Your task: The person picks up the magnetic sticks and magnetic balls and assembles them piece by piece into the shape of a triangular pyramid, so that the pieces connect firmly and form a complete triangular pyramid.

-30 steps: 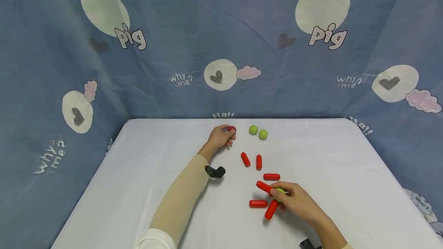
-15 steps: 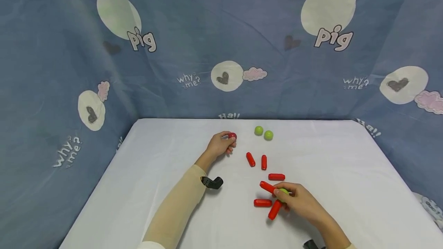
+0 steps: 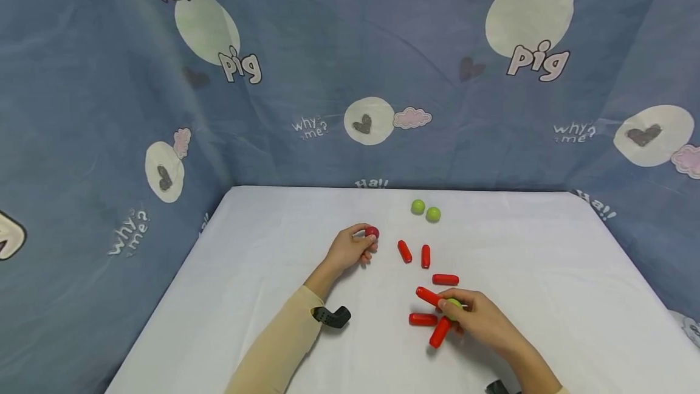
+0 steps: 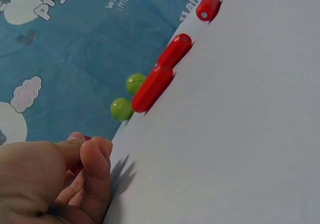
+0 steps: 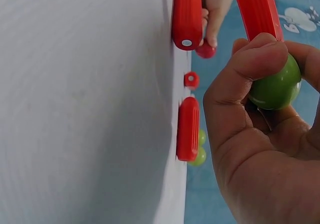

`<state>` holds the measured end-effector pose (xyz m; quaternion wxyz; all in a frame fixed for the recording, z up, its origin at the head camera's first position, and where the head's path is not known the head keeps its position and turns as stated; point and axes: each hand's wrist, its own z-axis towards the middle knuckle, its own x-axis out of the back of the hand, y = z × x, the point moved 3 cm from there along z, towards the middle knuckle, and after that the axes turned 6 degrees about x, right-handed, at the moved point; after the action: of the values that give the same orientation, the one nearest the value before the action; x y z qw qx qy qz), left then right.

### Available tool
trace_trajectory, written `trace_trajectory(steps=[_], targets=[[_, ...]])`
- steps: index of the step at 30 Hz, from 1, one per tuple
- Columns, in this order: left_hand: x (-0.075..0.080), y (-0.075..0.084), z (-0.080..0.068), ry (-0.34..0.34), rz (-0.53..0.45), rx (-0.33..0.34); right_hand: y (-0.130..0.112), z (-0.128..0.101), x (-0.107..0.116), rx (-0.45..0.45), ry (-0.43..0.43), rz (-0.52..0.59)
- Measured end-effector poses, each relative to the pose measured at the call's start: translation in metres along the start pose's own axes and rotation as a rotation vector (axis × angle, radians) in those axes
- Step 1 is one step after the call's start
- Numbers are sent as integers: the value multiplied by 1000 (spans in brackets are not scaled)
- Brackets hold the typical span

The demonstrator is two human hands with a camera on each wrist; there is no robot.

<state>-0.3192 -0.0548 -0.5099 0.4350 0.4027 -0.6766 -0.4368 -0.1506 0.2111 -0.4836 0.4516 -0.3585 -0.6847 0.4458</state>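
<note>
While my right hand (image 3: 481,321) pinches a glossy green plastic ball (image 3: 453,305) against three short red plastic rods (image 3: 428,295), my left hand (image 3: 350,248) grips another red rod (image 3: 372,232) above the white table (image 3: 262,272), which I judge must next reach that ball.

A white table (image 3: 262,297) carries everything. Two green balls (image 3: 425,210) lie side by side near its far edge. Nearer, at mid-table, two red rods (image 3: 414,253) lie close together, pointing roughly near to far, and a third rod (image 3: 445,279) lies crosswise just right of and nearer than them. Nearer still, another rod (image 3: 423,319) lies crosswise. A black bent piece (image 3: 332,316) lies to the left.
</note>
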Motion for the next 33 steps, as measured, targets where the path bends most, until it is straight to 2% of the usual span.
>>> trace_trajectory(steps=[10, 17, 28, 33], targets=[[-4, -5, -17, -27, -5, -17, 2, 0, -1, -2, 4, -9], [-12, -8, -28, -57, 25, -34, 0, 0, 0, 11, 7, -3], [-24, -18, -61, -76, -24, -29, -4, -5, 0, -13, 9, -29], [-26, -16, -76, -79, -53, -21, -5, -5, -2, 0, 17, -38]])
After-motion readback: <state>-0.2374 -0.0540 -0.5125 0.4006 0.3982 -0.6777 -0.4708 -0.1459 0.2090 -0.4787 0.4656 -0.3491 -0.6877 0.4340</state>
